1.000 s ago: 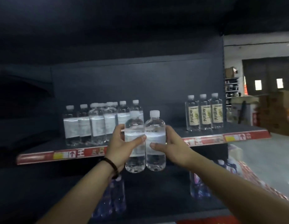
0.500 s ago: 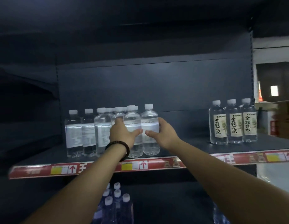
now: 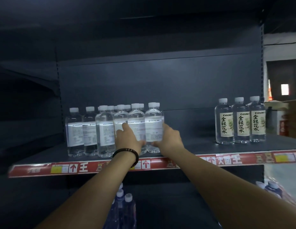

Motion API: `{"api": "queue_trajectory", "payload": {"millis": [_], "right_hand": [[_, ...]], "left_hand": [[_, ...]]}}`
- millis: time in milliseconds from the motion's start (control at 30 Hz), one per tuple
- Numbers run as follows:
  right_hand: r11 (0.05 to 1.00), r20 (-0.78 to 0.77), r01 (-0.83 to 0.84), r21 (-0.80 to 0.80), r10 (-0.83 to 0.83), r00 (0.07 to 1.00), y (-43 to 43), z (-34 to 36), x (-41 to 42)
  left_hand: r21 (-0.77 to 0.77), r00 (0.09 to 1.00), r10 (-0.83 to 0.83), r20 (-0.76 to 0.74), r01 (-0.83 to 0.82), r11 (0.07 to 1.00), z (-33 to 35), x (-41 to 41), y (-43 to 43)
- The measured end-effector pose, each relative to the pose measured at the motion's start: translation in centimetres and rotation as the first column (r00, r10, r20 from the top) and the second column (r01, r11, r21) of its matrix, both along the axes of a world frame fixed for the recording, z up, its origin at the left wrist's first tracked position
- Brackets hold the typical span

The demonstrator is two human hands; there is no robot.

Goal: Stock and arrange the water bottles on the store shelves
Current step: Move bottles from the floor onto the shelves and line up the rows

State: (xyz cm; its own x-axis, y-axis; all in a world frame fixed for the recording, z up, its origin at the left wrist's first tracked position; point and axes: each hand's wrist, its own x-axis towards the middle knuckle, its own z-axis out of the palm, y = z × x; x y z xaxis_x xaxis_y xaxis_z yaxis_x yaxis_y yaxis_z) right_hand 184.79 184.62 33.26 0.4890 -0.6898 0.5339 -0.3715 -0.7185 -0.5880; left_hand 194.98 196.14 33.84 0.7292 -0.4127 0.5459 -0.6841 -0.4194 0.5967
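Observation:
Several clear water bottles with white caps stand in a cluster (image 3: pixel 89 131) on the left of the dark shelf (image 3: pixel 201 146). Two bottles stand upright at the cluster's right end. My left hand (image 3: pixel 128 138), with a dark bracelet at the wrist, grips the left one (image 3: pixel 137 119). My right hand (image 3: pixel 170 138) grips the right one (image 3: pixel 153 123) low on its side. Both bottles rest on the shelf near its front edge. Three more bottles (image 3: pixel 240 123) with yellow-green labels stand at the shelf's right end.
A red price strip (image 3: pixel 226 160) runs along the shelf's front edge. Bare shelf lies between the cluster and the three right bottles. Blue-tinted bottles (image 3: pixel 124 205) stand on the lower shelf, with more (image 3: pixel 272 190) at the right. Cardboard boxes (image 3: pixel 291 119) sit beyond the shelf's right end.
Both hands carried the two bottles up from below the shelf edge, set them down at the right end of the cluster and pushed them slightly further in.

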Motion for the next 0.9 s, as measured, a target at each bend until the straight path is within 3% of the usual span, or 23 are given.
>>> {"api": "queue_trajectory", "payload": {"millis": [200, 300, 400, 467, 567, 700, 900], "right_hand": [[0.996, -0.093, -0.088, 0.030, 0.091, 0.992, 1.3, -0.4, -3.7], [0.990, -0.125, -0.139, -0.006, 0.137, 0.983, 2.8, -0.9, -7.5], [0.992, -0.152, -0.126, -0.029, 0.120, 0.981, 3.9, -1.8, -12.5], [0.994, -0.169, -0.103, -0.044, 0.094, 0.981, 4.3, -2.9, -16.5], [0.998, -0.160, -0.058, 0.002, 0.058, 0.985, 5.2, -5.7, -23.9], [0.993, -0.206, 0.114, 0.021, -0.107, 0.973, 6.3, -11.0, -34.9], [0.889, -0.167, 0.404, 0.218, -0.374, 0.912, 8.3, -22.3, -51.2]], "left_hand": [[-0.021, 1.000, -0.005, -0.019, 0.004, 1.000, -1.8, -1.2, 1.0], [-0.039, 0.997, -0.003, 0.075, 0.006, 0.999, -3.3, -3.2, 2.5], [-0.074, 0.967, -0.165, 0.192, 0.182, 0.980, -4.5, -7.0, 4.2], [-0.048, 0.929, -0.324, 0.177, 0.337, 0.940, -5.7, -10.4, 5.1], [0.074, 0.847, -0.528, 0.061, 0.524, 0.849, -8.9, -16.5, 5.6], [0.226, 0.678, -0.727, -0.109, 0.729, 0.646, -14.3, -25.4, 4.6], [0.353, 0.419, -0.835, -0.355, 0.888, 0.295, -24.6, -38.7, 1.6]]}}
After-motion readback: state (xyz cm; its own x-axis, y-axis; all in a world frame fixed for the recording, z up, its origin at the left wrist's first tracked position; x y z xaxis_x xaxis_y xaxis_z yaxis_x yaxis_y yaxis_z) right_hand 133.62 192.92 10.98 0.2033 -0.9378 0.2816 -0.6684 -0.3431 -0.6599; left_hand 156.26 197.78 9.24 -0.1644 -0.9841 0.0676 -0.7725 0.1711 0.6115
